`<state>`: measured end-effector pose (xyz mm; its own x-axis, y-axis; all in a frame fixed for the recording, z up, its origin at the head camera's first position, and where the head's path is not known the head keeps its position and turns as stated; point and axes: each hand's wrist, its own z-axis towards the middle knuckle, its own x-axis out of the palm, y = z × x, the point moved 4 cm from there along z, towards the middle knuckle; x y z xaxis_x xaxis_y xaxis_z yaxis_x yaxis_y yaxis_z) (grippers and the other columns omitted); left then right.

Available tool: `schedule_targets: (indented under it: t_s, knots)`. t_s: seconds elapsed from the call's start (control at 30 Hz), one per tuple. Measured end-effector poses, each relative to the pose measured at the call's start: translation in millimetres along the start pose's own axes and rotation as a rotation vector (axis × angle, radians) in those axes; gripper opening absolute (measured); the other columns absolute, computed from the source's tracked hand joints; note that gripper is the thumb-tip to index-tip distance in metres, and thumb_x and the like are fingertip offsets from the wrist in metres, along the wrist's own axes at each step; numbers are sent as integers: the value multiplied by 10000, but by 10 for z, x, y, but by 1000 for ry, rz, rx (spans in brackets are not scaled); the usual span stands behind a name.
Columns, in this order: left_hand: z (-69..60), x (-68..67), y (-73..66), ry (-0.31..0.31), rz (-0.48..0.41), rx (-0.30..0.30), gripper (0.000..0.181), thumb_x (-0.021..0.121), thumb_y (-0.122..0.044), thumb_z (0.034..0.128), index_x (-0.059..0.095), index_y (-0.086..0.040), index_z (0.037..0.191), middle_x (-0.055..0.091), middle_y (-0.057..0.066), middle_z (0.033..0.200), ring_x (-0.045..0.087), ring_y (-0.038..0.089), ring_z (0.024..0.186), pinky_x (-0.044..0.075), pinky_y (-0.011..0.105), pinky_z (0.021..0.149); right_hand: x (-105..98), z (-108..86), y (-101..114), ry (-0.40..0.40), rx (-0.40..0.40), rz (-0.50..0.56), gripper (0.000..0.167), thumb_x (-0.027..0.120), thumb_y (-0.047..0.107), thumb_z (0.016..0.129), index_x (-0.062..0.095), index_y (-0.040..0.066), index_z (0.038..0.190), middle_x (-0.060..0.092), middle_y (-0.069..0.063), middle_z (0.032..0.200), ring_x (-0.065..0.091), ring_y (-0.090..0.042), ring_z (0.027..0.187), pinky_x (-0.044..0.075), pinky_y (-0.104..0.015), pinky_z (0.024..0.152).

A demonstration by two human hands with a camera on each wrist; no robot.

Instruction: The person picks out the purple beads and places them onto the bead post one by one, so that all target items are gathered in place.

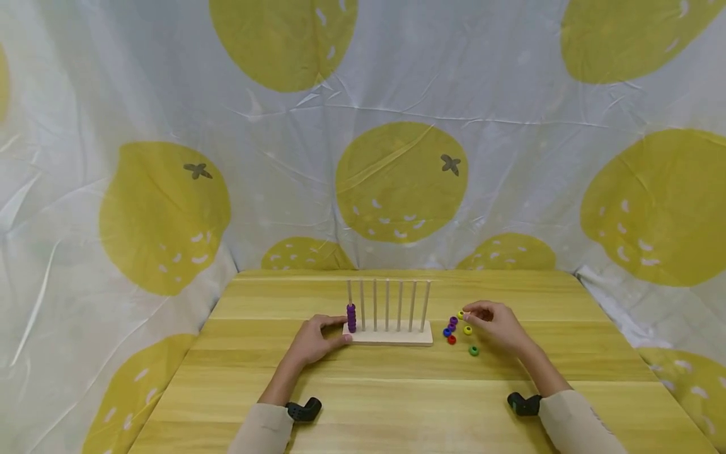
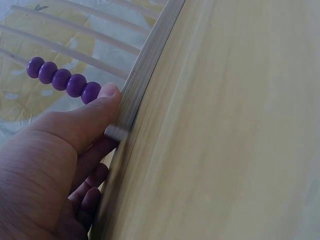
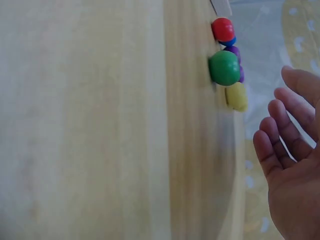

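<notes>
A wooden peg rack (image 1: 391, 340) with a row of upright pegs stands on the table. Several purple beads (image 1: 351, 318) are stacked on its leftmost peg. My left hand (image 1: 315, 340) grips the left end of the base, thumb in front near the lowest purple bead (image 2: 91, 92). To the right of the rack my right hand (image 1: 498, 325) hovers over loose beads, its fingers loosely bent, with no bead visible in it. Closest to its fingertips is a yellow bead (image 1: 460, 314). Another yellow bead (image 1: 467, 330) lies just below.
Between rack and right hand lie purple beads (image 1: 452, 323), a blue bead (image 1: 447, 332) and a red bead (image 1: 451, 340). A green bead (image 1: 473, 350) sits nearer the front. Behind the wooden table (image 1: 397, 403) hangs a lemon-patterned cloth (image 1: 499, 189).
</notes>
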<state>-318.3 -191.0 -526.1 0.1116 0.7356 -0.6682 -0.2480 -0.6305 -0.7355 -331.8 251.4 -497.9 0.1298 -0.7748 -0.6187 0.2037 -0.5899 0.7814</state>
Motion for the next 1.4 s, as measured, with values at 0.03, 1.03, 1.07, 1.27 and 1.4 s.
schedule_targets:
  t_s: [0.03,1.03,1.07,1.27,1.4]
  knots:
    - [-1,1,1,2,1,-5,505,834,-463,855,739,-236,1296,712,-19,1322,588,312,1326,432,550,1145,14,8,-9,12,2,8,277,698,238,1003,728,49,1203,715,-65,992,632,-169,862,533,-228,712]
    - [-7,-18,-6,-9,12,-4,508,837,-467,849,742,-237,1291,720,-32,1304,600,302,1310,444,537,1137,256,128,-241,35,-24,2,302,757,228,957,740,87,1223,672,-25,967,565,-112,809,489,-223,688]
    - [-8,-22,-11,-10,9,-5,508,839,-465,848,743,-234,1291,721,-30,1303,599,306,1310,442,541,1137,255,137,-237,37,-28,-5,305,753,222,959,739,84,1231,671,-24,963,563,-113,806,486,-224,686]
    - [-2,-20,-18,-2,-3,-9,503,840,-454,850,744,-229,1289,721,-30,1303,592,306,1320,436,539,1145,262,170,-225,53,-32,-36,320,745,201,963,732,77,1258,663,-4,939,552,-102,790,471,-220,679]
    - [4,-12,-12,2,4,-10,502,839,-459,851,744,-233,1289,721,-35,1304,592,299,1323,438,529,1147,271,166,-217,63,-26,-50,316,741,207,966,738,76,1254,662,0,934,551,-95,790,471,-219,682]
